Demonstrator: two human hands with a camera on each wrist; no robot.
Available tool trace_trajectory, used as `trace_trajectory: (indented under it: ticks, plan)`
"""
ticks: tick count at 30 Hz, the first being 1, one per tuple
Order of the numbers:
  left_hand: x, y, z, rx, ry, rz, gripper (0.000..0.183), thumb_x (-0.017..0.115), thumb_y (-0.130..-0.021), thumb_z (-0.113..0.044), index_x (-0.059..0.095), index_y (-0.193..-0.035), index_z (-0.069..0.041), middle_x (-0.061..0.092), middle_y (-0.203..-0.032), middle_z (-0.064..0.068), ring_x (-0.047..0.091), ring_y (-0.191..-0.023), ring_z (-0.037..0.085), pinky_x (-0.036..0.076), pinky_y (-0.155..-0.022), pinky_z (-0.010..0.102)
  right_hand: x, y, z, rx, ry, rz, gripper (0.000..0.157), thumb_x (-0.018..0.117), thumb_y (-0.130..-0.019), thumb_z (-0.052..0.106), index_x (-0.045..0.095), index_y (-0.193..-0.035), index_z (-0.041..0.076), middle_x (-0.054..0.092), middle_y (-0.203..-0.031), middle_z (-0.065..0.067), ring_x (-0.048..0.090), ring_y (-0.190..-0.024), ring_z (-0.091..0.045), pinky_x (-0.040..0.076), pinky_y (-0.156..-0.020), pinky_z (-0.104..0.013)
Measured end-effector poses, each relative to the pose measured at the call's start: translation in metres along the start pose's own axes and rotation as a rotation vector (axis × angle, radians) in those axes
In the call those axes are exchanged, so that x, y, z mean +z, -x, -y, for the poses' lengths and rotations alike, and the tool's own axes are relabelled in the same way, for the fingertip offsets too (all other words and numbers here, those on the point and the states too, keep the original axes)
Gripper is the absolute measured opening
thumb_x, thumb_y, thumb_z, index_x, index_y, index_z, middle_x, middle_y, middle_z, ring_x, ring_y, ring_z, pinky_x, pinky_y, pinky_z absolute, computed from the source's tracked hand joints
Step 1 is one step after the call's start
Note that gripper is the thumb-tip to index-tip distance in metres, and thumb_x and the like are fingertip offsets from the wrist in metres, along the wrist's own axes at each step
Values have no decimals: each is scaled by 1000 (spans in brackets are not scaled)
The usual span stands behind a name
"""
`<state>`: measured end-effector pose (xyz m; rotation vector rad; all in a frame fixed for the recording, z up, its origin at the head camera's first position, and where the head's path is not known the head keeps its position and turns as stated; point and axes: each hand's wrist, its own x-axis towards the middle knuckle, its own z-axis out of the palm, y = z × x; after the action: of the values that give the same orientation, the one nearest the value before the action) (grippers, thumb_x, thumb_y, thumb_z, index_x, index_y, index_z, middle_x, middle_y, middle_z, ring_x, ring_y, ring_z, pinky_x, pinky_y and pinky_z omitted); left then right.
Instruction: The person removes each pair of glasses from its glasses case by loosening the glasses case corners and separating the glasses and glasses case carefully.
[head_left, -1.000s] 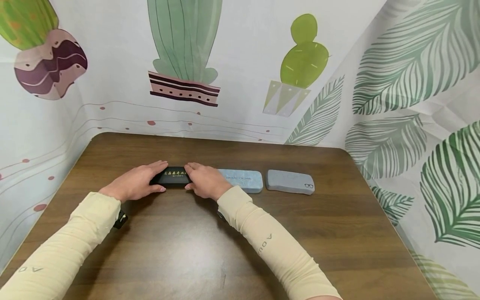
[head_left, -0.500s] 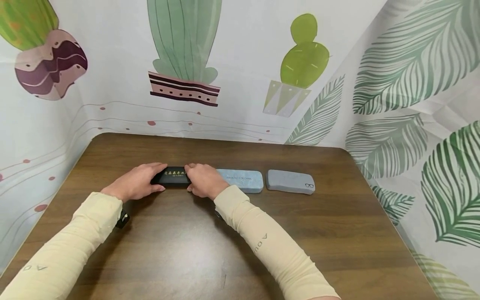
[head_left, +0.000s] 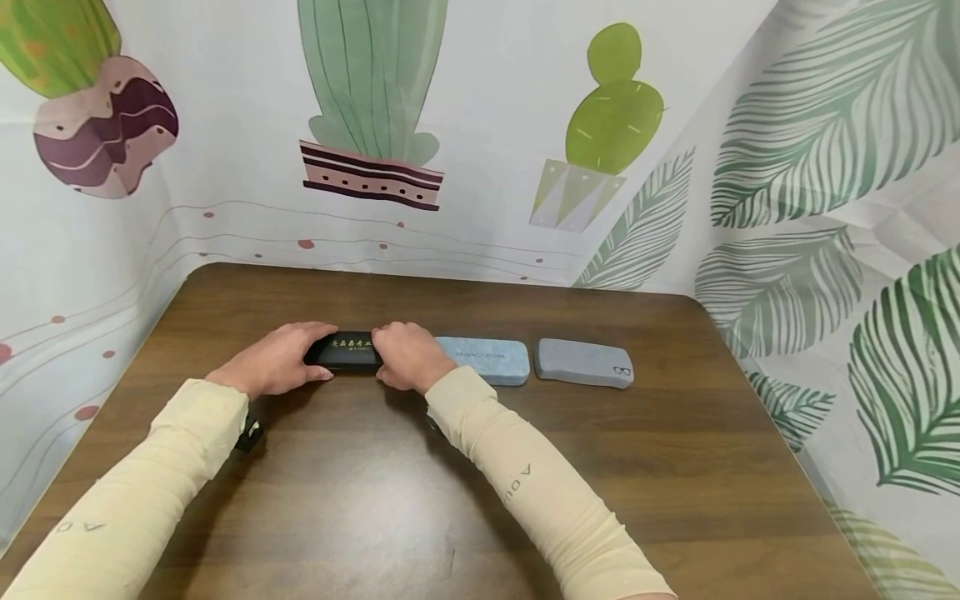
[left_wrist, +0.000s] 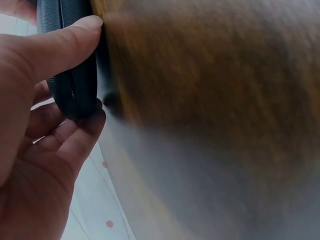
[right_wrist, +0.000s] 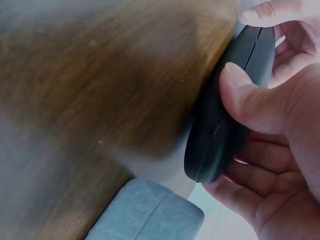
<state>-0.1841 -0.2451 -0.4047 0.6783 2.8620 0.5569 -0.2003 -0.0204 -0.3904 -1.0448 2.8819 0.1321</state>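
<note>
A black glasses case [head_left: 347, 352] with gold lettering lies on the wooden table, its ends covered by my two hands. At its left end, my left hand [head_left: 279, 360] grips it, thumb [left_wrist: 75, 42] along the near side and fingers round the end and far side. The right end is held by my right hand [head_left: 411, 357], with the thumb [right_wrist: 245, 97] on the near side and fingers on the opposite side. In the right wrist view the case's seam shows closed. Just right of it lies a light blue case [head_left: 491, 362], partly hidden behind my right hand.
A grey glasses case [head_left: 585, 363] with a small glasses print lies right of the blue one, in the same row. Brown wooden tabletop [head_left: 390, 483] extends in front of the row. A cloth [head_left: 495, 108] printed with cacti and leaves hangs behind the table.
My right hand has shifted slightly left along the black case. My left hand keeps its hold, and the cases stay in place. The head view has tilted a little.
</note>
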Motion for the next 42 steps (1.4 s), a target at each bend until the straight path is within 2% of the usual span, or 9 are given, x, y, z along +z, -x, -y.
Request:
trace_trajectory:
  ticks: [18,26,42]
  plan:
    - [1,-5,8,-4,55,-10,71,84,-86,-17,53,-145,6,62,-141,28,61,-125,42,47,-107,58,-7,-6,-3,8,-71,46,30,79,-91,29,74,-114,11,77,-105,-2,70,-85,-15,59,-81,-30]
    - [0,-5,9,-12,95,-12,72,86,-85,-16,53,-146,4,62,-141,28,62,-124,40,48,-105,56,-12,-8,-6,-1,-108,59,27,80,-91,28,74,-111,10,77,-103,-2,68,-85,-15,57,-82,-29]
    - [-1,-8,12,-6,98,-19,73,88,-82,-16,55,-144,4,65,-138,26,63,-119,37,49,-102,53,-21,-14,-13,-1,-188,124,26,82,-90,28,73,-107,10,74,-101,-1,66,-86,-16,55,-84,-29]
